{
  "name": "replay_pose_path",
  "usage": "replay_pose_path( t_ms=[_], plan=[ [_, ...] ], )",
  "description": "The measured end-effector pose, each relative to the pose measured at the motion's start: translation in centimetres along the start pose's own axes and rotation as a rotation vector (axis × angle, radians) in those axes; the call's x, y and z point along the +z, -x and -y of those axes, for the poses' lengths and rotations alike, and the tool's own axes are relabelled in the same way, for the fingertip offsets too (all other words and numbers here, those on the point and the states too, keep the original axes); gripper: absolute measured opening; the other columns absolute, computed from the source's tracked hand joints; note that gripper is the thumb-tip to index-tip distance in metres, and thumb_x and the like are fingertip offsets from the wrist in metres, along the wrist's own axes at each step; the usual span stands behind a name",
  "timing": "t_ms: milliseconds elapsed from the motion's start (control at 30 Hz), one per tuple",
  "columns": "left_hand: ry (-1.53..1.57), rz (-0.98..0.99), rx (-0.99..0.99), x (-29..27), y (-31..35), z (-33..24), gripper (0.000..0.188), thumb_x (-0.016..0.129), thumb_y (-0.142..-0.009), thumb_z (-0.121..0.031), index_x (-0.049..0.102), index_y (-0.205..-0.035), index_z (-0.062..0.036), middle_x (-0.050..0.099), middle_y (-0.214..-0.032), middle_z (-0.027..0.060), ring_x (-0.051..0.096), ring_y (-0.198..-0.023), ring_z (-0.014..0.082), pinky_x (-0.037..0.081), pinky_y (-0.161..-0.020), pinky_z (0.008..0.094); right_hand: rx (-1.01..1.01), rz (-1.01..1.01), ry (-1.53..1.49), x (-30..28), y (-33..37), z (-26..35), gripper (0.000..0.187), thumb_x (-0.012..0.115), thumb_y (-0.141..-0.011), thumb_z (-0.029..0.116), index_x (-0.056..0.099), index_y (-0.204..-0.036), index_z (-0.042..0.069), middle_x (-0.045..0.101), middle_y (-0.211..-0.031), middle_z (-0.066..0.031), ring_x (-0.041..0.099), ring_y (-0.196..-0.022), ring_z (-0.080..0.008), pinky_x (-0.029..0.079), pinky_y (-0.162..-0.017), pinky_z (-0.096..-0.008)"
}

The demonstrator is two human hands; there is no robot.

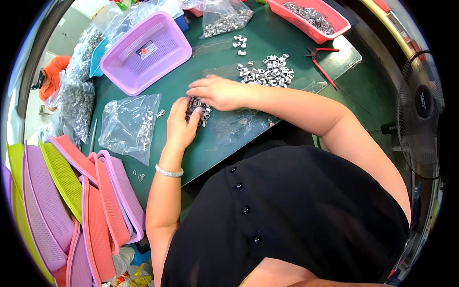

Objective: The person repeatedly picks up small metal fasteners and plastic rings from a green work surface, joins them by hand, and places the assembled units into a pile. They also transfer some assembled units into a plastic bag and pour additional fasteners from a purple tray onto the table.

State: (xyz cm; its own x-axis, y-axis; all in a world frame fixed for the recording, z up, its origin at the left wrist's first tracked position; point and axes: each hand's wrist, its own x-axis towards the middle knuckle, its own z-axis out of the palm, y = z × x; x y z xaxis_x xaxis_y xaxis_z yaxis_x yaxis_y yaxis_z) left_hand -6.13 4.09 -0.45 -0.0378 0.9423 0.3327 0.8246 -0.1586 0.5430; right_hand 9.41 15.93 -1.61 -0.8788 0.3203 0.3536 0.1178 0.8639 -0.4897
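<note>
A heap of small silver metal rings or buckles [204, 111] lies on the green table between my hands. My left hand [181, 125] rests at its left side, thumb and fingers apart, cupped against the pieces. From the right, my right hand [217, 93] reaches over the heap's far side with its fingers stretched out. Its fingertips are close to those of my left hand, and they partly hide the pieces. A second, larger pile of similar metal pieces [270, 72] lies beyond my right forearm. Left of my left hand is a clear plastic bag [126, 125] with some pieces inside.
A purple plastic basket [112, 71] stands at the far left. Red-handled pliers [323, 71] lie near the table's right corner. A pink tray [311, 34] holds more metal parts. Stacked colored baskets [52, 210] crowd the left; a fan [420, 103] stands at right.
</note>
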Motion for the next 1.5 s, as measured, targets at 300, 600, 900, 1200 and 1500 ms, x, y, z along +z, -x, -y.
replay_pose_path(
  t_ms=[300,600,900,1200,1500],
  plan=[
    [-0.166,-0.103,-0.040,-0.4,1.8,1.5,0.047,0.059,-0.083,-0.031,0.051,-0.117,0.0012,0.048,-0.121,0.0220,0.046,-0.111,0.0358,0.034,-0.096,0.0421,0.209,-0.026,0.640,-4.1,6.7,-1.9,0.030,0.056,-0.082,0.023,0.056,-0.106,0.006,0.051,-0.116,-0.0089,0.042,-0.117,-0.0268,0.030,-0.100,-0.0442],
    [-0.045,-0.035,-0.179,-0.2,3.3,0.7,0.053,0.057,-0.083,-0.029,0.045,-0.123,0.0038,0.048,-0.122,0.0229,0.047,-0.111,0.0360,0.037,-0.095,0.0389,0.195,-0.105,0.632,-6.8,10.4,-3.0,0.012,0.053,-0.079,0.015,0.058,-0.085,0.006,0.056,-0.094,-0.0078,0.053,-0.094,-0.0257,0.041,-0.085,-0.0383],
    [0.155,-0.074,-0.124,-0.2,4.4,-0.9,0.038,0.056,-0.085,-0.016,0.050,-0.117,0.0031,0.051,-0.119,0.0190,0.053,-0.106,0.0300,0.043,-0.087,0.0333,0.174,0.090,0.139,-3.5,3.2,3.1,0.040,0.064,-0.076,0.020,0.053,-0.111,0.003,0.052,-0.115,-0.0135,0.049,-0.108,-0.0319,0.042,-0.090,-0.0383],
    [-0.156,-0.282,-0.074,-2.6,4.8,1.5,0.029,0.052,-0.079,0.001,0.056,-0.108,0.0025,0.055,-0.104,0.0179,0.057,-0.091,0.0318,0.046,-0.079,0.0358,0.101,0.197,0.122,-1.3,0.4,4.1,0.033,0.064,-0.075,0.011,0.055,-0.106,0.006,0.053,-0.103,-0.0108,0.055,-0.091,-0.0310,0.047,-0.076,-0.0390],
    [-0.328,-0.086,-0.176,-2.6,1.1,5.6,0.025,0.056,-0.078,-0.004,0.061,-0.102,-0.0019,0.057,-0.093,0.0150,0.056,-0.085,0.0313,0.045,-0.076,0.0374,0.127,-0.023,-0.113,-0.9,1.3,2.4,0.015,0.058,-0.074,0.004,0.062,-0.088,0.004,0.063,-0.088,-0.0117,0.059,-0.082,-0.0306,0.048,-0.072,-0.0370]
  ],
)
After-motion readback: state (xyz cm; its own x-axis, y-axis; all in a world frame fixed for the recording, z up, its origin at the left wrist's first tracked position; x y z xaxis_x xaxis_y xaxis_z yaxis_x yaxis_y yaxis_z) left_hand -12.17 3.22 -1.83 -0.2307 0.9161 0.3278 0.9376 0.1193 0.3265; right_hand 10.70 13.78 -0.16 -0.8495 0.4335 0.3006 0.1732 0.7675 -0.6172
